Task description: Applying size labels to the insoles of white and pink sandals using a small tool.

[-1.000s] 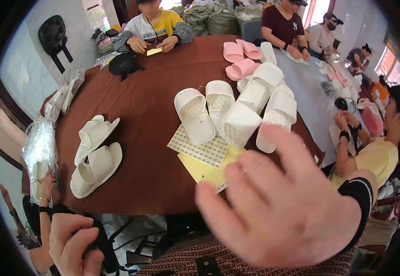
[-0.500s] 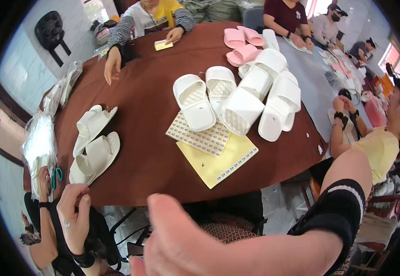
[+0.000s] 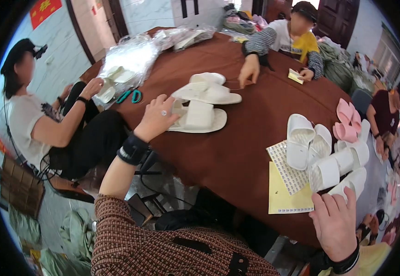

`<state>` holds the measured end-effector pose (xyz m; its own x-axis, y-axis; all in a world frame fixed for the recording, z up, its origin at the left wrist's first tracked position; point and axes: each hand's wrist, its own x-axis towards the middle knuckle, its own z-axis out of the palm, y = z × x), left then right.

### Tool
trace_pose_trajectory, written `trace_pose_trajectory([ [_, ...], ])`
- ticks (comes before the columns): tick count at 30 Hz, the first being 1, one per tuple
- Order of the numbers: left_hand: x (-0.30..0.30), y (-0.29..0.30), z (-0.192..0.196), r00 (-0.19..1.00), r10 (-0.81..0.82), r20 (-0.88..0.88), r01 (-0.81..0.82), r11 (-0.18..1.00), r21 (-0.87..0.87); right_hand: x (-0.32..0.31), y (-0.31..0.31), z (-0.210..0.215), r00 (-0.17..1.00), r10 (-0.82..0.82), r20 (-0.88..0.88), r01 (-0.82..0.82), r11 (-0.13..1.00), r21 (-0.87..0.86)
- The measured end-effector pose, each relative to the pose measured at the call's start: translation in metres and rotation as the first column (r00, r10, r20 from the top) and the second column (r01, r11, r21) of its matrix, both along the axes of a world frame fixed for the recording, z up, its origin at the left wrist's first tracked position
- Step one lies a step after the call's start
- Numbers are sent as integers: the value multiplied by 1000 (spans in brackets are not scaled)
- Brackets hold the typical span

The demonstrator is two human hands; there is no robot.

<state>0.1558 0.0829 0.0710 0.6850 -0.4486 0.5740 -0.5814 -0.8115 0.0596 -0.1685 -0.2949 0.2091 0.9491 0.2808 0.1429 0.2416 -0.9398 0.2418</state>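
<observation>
Touching white slippers beside its thumb, my left hand is half-curled, hold unclear; my right hand loosely open

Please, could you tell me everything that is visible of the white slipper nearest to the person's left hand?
The white slipper has a flat sole with a rounded end and one broad band across it; it looks like moulded foam or soft plastic. It lies sole down on the brown table covering, lengthwise across the view, beside other white footwear. The left hand is at its left end, partly covering it; whether the fingers grip is unclear.
</observation>
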Motion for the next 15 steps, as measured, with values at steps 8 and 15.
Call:
trace_pose_trajectory([
  [8, 47, -8, -9, 841, 311, -443, -314, 947, 69, -3, -8, -11, 998, -69, 3, 69, 995, 68],
  [15, 58, 15, -33, 854, -31, -519, -291, 799, -527, 6, -21, -21, 995, -85, -55, 90, 990, 106],
])
